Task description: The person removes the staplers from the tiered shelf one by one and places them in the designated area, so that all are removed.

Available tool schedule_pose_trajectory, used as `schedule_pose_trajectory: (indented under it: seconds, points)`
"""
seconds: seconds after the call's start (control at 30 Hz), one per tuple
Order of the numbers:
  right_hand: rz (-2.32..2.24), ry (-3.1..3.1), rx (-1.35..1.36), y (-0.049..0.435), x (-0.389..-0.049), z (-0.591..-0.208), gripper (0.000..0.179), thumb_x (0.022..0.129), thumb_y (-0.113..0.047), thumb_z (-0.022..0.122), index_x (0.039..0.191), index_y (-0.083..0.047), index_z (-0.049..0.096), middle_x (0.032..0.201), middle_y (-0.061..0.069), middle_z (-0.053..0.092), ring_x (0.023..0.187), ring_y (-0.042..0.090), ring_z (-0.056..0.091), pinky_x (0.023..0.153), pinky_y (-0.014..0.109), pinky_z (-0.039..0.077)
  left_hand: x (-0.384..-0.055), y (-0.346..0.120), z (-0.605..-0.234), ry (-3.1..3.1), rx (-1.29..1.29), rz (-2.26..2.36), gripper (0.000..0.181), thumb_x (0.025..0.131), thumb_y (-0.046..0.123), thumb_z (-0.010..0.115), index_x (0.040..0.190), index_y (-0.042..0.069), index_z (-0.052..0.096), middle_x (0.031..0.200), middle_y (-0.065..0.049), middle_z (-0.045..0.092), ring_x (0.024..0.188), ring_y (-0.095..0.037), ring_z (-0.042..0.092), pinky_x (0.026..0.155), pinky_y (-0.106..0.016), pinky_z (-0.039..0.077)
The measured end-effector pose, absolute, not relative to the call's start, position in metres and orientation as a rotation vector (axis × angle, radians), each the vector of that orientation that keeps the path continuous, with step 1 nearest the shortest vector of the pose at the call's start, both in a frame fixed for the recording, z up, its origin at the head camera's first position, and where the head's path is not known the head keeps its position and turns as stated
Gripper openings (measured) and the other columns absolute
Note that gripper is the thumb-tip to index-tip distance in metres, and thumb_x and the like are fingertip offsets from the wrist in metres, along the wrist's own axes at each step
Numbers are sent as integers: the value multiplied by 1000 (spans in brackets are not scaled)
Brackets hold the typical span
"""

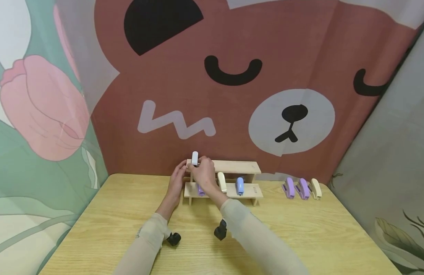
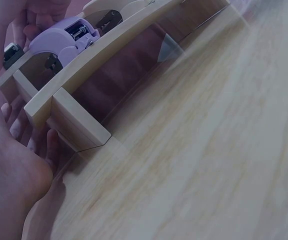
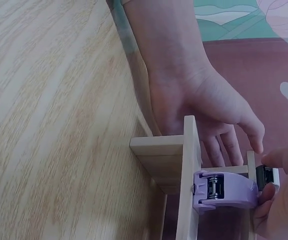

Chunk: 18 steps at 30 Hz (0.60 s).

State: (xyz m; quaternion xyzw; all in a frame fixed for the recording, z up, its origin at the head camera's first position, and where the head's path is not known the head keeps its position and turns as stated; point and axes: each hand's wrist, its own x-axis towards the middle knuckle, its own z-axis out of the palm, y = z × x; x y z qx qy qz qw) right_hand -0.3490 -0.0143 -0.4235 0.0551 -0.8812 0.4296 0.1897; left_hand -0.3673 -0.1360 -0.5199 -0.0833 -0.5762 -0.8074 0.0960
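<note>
A small white stapler [image 1: 195, 158] stands at the left end of the upper board of a two-step wooden rack [image 1: 236, 166]. My right hand [image 1: 206, 173] pinches it between thumb and fingers; in the right wrist view its dark metal end shows between the fingertips. My left hand [image 1: 176, 185] is at the rack's left side, fingers extended along the end of the boards. On the lower board sit a purple stapler [image 3: 229, 190], partly behind my right hand in the head view, a cream stapler [image 1: 222, 182] and a blue stapler [image 1: 240, 186].
To the right of the rack, two purple staplers [image 1: 303, 189] and a cream stapler [image 1: 315, 189] stand in a row on the wooden table [image 1: 287, 236]. A curtain with a bear print [image 1: 232, 114] hangs right behind the rack.
</note>
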Motion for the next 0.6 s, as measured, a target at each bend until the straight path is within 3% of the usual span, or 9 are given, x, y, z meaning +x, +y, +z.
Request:
schedule_pose_trajectory:
  seconds: [0.2,0.6]
  points:
    - [1174,-2495,144,-15,-349,-426,34,88,-28,81,100,2,67,86,6,60,72,20,59,60,32,50,-367,-137,-520,-1738,-225,-2385,49,106,41,54,149,19,52,123,-10,61,107,-27,57,95,-46,47]
    - [1136,-2449,154,-13,-351,-428,29,87,-27,81,95,-1,71,82,4,62,68,18,60,55,31,49,-368,-137,-520,-1778,-217,-2359,53,105,47,55,151,21,49,128,-10,60,107,-27,58,96,-48,45]
